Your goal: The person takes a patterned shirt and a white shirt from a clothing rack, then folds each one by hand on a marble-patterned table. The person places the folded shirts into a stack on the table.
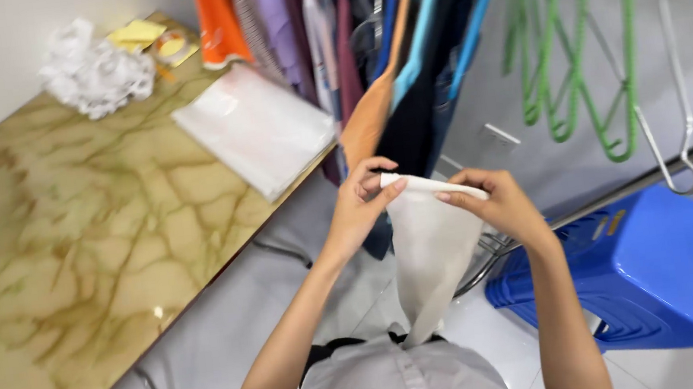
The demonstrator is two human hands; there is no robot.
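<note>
My left hand (pixel 362 197) and my right hand (pixel 497 202) both pinch the rolled top edge of a white cloth piece (pixel 429 246). The cloth hangs down from my fingers toward my white shirt (pixel 403 384). My hands are held up in front of a rack of hanging clothes (pixel 382 51) in orange, purple, blue and dark colours.
A yellow marbled table (pixel 66 252) stands at the left, with a stack of clear plastic bags (pixel 256 126), crumpled white plastic (pixel 93 71) and yellow paper on it. A blue plastic stool (pixel 668 271) sits at the right. Green and metal hangers (pixel 599 44) hang at the upper right.
</note>
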